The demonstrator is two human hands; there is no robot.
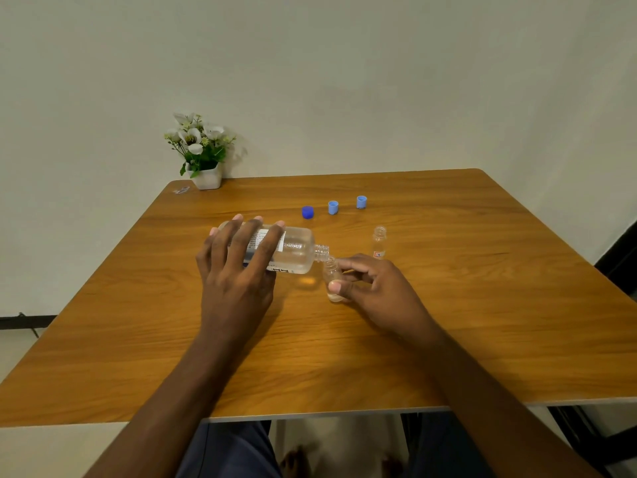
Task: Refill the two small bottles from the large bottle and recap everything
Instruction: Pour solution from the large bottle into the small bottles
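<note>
My left hand grips the large clear bottle, tipped on its side with its open neck pointing right. The neck meets the mouth of a small clear bottle, which my right hand pinches between thumb and fingers just above the table. A little liquid shows at that small bottle's bottom. The second small bottle stands upright and uncapped to the right. Three caps sit in a row behind: a dark blue cap, a light blue cap and another light blue cap.
The wooden table meets a wall at the back. A white pot of flowers stands at the far left corner, beside a small clear scrap. A dark chair frame is off the right edge.
</note>
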